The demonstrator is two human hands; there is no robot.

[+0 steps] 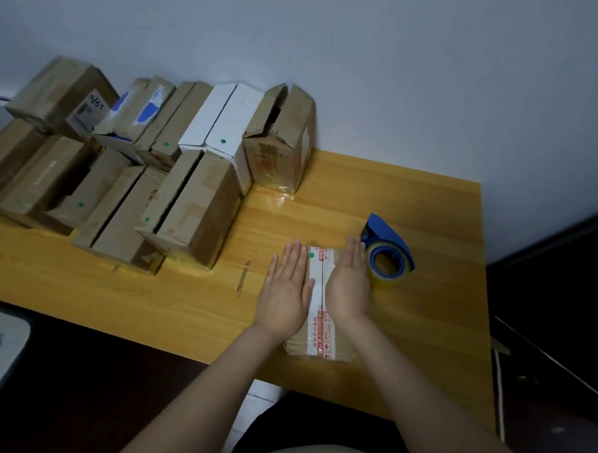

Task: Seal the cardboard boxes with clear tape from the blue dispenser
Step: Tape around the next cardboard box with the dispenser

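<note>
A small cardboard box (321,328) with white, red-printed tape along its top seam lies near the front edge of the wooden table (191,299). My left hand (286,288) rests flat on the box's left flap, fingers straight. My right hand (349,282) lies flat on the right flap, fingers straight too. The dark seam between the flaps shows between my hands. The blue tape dispenser (387,250) with its roll of clear tape stands on the table just right of my right hand, untouched.
Several cardboard boxes (187,214) and a white box (228,126) are stacked at the back left against the wall, some with flaps ajar. The table's right edge (485,286) drops to a dark floor. A dark surface lies at the front left.
</note>
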